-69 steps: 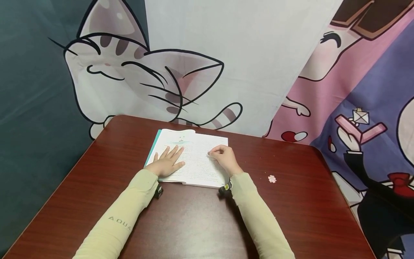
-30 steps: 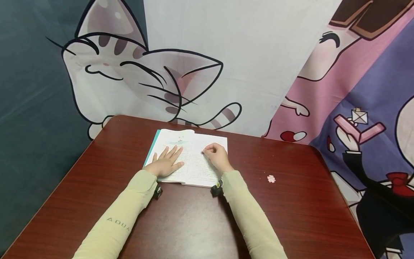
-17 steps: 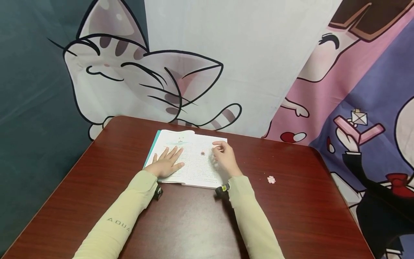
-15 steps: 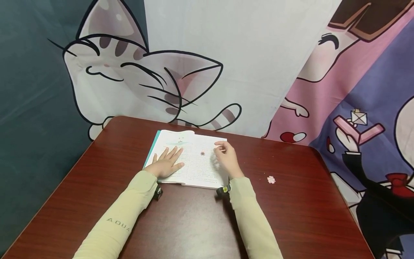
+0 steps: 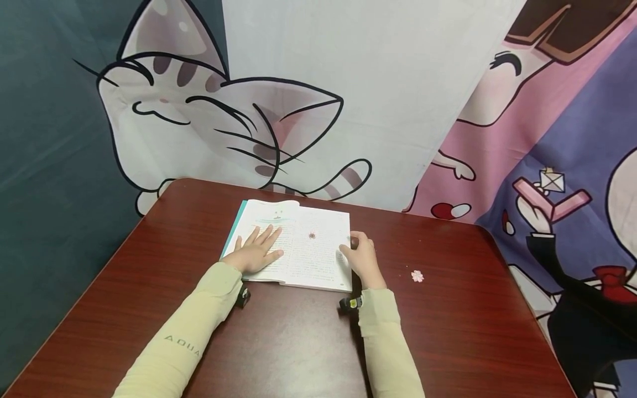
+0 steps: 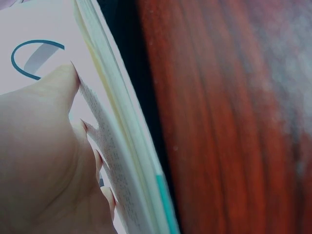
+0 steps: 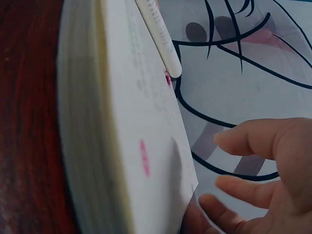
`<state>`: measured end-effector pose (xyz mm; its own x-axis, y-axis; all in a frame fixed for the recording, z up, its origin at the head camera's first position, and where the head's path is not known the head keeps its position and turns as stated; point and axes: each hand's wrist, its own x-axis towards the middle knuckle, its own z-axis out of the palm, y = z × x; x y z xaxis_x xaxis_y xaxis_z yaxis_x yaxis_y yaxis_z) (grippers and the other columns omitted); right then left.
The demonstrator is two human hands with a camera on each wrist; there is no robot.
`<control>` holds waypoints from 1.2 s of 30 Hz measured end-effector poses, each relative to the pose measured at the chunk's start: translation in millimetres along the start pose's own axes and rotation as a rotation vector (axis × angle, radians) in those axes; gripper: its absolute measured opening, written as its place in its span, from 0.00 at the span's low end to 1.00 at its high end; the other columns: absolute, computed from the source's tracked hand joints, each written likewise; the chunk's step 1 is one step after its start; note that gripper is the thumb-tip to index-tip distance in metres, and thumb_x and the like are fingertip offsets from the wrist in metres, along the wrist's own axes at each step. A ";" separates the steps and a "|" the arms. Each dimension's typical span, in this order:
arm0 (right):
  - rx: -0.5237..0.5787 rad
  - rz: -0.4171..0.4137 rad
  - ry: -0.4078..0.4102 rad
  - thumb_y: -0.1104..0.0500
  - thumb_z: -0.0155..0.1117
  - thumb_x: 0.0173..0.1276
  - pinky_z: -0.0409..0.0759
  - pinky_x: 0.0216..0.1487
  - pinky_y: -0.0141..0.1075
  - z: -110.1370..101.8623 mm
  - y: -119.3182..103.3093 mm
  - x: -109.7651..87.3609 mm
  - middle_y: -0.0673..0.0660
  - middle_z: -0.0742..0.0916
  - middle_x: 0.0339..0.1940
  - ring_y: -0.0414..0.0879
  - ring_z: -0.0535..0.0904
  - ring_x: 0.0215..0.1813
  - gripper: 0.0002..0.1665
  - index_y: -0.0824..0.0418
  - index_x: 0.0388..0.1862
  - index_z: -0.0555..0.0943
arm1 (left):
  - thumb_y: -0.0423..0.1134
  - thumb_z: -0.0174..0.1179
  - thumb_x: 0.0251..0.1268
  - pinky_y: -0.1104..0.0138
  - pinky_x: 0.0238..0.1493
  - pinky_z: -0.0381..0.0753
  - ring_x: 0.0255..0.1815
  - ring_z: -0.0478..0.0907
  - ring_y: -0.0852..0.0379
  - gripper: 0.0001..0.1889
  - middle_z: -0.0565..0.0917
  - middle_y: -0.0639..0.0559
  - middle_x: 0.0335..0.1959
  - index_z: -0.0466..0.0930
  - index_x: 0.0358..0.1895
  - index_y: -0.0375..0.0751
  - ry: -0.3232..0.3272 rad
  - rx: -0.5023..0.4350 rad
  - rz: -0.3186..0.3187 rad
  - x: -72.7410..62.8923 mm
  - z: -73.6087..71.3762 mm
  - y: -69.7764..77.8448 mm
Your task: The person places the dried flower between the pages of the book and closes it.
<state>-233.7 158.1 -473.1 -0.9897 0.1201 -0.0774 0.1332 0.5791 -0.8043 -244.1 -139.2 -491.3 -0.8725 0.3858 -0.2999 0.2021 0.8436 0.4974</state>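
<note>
An open book point(image 5: 318, 265) with a teal cover edge lies on the table. My left hand point(image 5: 252, 257) rests on its left page with the fingers spread. In the left wrist view that hand point(image 6: 44, 136) lies against the page. On the right page sits a small pinkish flower-shaped piece point(image 5: 312, 235) with a dark centre. My right hand point(image 5: 364, 258) is at the book's right edge, fingers loosely bent and thumb apart from them. The right wrist view shows nothing between the thumb and forefinger of that hand point(image 7: 263, 170); its lower fingers are near the page edge.
A pale pink flower point(image 5: 417, 276) lies on the dark red wooden table point(image 5: 463, 315), right of the book. Tiny specks are scattered near it. Behind the table hangs a cloth backdrop point(image 5: 388, 99) with a cartoon cat.
My right hand pinched the small flower-shaped piece, moved it leftward on the right page and let go. The hand then moved right to the book's edge. My left hand stays in place.
</note>
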 end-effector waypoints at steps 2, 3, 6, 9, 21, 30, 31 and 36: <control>-0.017 0.023 -0.017 0.59 0.65 0.70 0.74 0.62 0.54 0.1 2.2 -1.2 0.71 0.76 0.60 0.61 0.74 0.61 0.35 0.70 0.72 0.68 | 0.67 0.36 0.78 0.33 0.72 0.23 0.83 0.26 0.39 0.41 0.35 0.49 0.85 0.37 0.84 0.53 0.003 -0.005 0.002 0.7 0.7 -0.5; -0.030 0.031 -0.025 0.59 0.65 0.70 0.74 0.62 0.54 0.0 2.7 -1.9 0.72 0.76 0.60 0.61 0.74 0.61 0.36 0.70 0.73 0.67 | 0.67 0.36 0.77 0.33 0.72 0.23 0.83 0.26 0.39 0.41 0.35 0.49 0.85 0.36 0.84 0.53 0.002 -0.003 0.003 0.8 1.0 -0.5; -0.072 0.021 -0.037 0.60 0.65 0.69 0.75 0.61 0.55 -0.8 2.2 -3.5 0.73 0.77 0.59 0.63 0.75 0.60 0.37 0.73 0.73 0.67 | 0.70 0.35 0.76 0.33 0.72 0.23 0.83 0.26 0.39 0.43 0.35 0.49 0.85 0.36 0.84 0.53 0.003 0.001 0.005 1.2 1.3 -1.0; -0.089 -0.013 -0.038 0.61 0.65 0.69 0.75 0.62 0.55 -1.5 0.7 -3.4 0.75 0.78 0.60 0.63 0.76 0.61 0.36 0.76 0.71 0.68 | 0.72 0.33 0.75 0.33 0.72 0.23 0.83 0.26 0.39 0.44 0.34 0.49 0.85 0.35 0.84 0.54 0.001 0.012 0.006 1.1 0.8 -1.1; -0.038 0.011 -0.009 0.60 0.63 0.69 0.75 0.64 0.55 2.1 5.8 0.3 0.73 0.79 0.61 0.63 0.76 0.64 0.34 0.74 0.70 0.71 | 0.68 0.36 0.77 0.32 0.72 0.23 0.83 0.27 0.39 0.41 0.35 0.49 0.85 0.37 0.84 0.55 0.010 0.000 0.013 -4.0 -3.2 3.9; -0.007 0.047 -0.001 0.59 0.62 0.70 0.77 0.60 0.53 2.4 6.8 -0.2 0.71 0.81 0.59 0.60 0.78 0.59 0.35 0.74 0.72 0.68 | 0.73 0.32 0.74 0.31 0.71 0.23 0.83 0.27 0.37 0.44 0.36 0.48 0.85 0.37 0.84 0.55 0.021 0.001 0.021 0.4 2.7 -1.9; -0.011 0.048 0.002 0.59 0.62 0.70 0.77 0.60 0.53 2.5 6.8 0.0 0.71 0.81 0.59 0.60 0.78 0.59 0.34 0.74 0.72 0.69 | 0.73 0.32 0.74 0.32 0.71 0.23 0.83 0.27 0.39 0.44 0.36 0.49 0.85 0.37 0.84 0.55 0.022 0.007 0.018 1.7 3.3 -2.6; -0.016 0.057 -0.003 0.59 0.62 0.71 0.76 0.63 0.53 1.3 5.9 1.4 0.71 0.81 0.61 0.60 0.77 0.63 0.32 0.72 0.71 0.71 | 0.69 0.35 0.76 0.32 0.71 0.23 0.83 0.26 0.39 0.42 0.35 0.49 0.85 0.37 0.84 0.54 0.009 -0.006 0.009 -0.4 0.1 0.0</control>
<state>-234.4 160.7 -478.7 -0.9807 0.1511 -0.1243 0.1900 0.5842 -0.7890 -243.8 -139.2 -491.2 -0.8744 0.3904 -0.2882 0.2076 0.8377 0.5051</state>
